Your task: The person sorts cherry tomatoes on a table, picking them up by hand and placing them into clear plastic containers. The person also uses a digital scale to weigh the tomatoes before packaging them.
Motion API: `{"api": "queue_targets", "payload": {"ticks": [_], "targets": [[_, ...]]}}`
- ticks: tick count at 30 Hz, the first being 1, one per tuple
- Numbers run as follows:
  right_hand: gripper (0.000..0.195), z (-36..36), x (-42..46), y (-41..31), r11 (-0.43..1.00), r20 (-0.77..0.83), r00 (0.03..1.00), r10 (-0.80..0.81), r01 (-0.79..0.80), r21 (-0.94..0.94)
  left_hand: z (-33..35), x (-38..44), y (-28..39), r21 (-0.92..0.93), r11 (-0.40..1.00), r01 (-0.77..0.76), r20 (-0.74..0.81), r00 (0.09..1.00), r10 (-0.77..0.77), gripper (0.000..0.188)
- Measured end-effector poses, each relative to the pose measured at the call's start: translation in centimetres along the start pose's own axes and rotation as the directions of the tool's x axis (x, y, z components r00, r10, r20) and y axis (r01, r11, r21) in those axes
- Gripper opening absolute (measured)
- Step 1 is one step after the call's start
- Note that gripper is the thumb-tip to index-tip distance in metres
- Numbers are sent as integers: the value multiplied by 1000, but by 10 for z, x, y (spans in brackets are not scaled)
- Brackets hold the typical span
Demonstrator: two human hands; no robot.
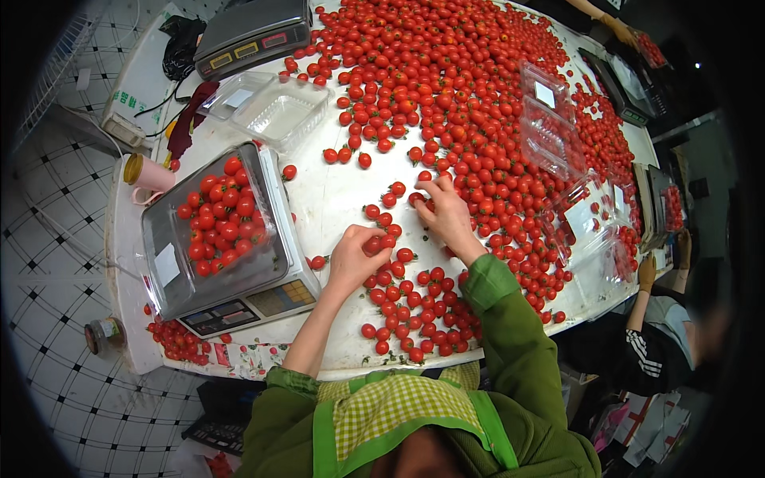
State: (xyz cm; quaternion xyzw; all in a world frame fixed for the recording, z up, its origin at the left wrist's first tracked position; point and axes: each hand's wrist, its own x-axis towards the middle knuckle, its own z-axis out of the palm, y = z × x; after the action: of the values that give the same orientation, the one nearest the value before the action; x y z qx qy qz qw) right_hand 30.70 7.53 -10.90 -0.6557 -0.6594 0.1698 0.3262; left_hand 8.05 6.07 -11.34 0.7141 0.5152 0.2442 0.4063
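Observation:
My left hand point(352, 260) is curled low over the white tabletop point(323, 203), with a cherry tomato point(372, 245) between its thumb and fingers. My right hand point(449, 218) is bent beside the main heap, thumb and forefinger on either side of another tomato point(416, 199); whether they grip it I cannot tell. Loose tomatoes point(412, 310) with green stems lie between my forearms. To the left, a clear plastic clamshell box point(170, 296) rests on a digital scale point(281, 299), with many cherry tomatoes point(221, 221) in it.
A large heap of cherry tomatoes point(478, 119) covers the far side. Empty clamshells lie at upper left point(281, 113) and right point(550, 131). A second scale point(257, 36) stands behind. A pink mug point(149, 173) lies tipped by the left edge. Other people's hands point(647, 272) are at right.

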Motion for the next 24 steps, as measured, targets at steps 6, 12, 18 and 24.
{"api": "queue_targets", "payload": {"ticks": [6,12,18,24], "targets": [[24,9,-2,12,998,112,992,-65,62,24,-12,-3,-18,-802,503,321,224,944,-243,30],[17,-19,-36,-2,933,251,967,47,-132,334,-27,-16,-7,-921,144,362,317,911,-263,31],[37,-4,-60,-33,944,481,865,-145,267,-195,-16,-26,3,-294,946,137,46,991,-129,19],[38,-23,-54,-21,947,372,928,-1,-119,298,-16,-31,17,103,994,-47,17,999,46,29]]}}
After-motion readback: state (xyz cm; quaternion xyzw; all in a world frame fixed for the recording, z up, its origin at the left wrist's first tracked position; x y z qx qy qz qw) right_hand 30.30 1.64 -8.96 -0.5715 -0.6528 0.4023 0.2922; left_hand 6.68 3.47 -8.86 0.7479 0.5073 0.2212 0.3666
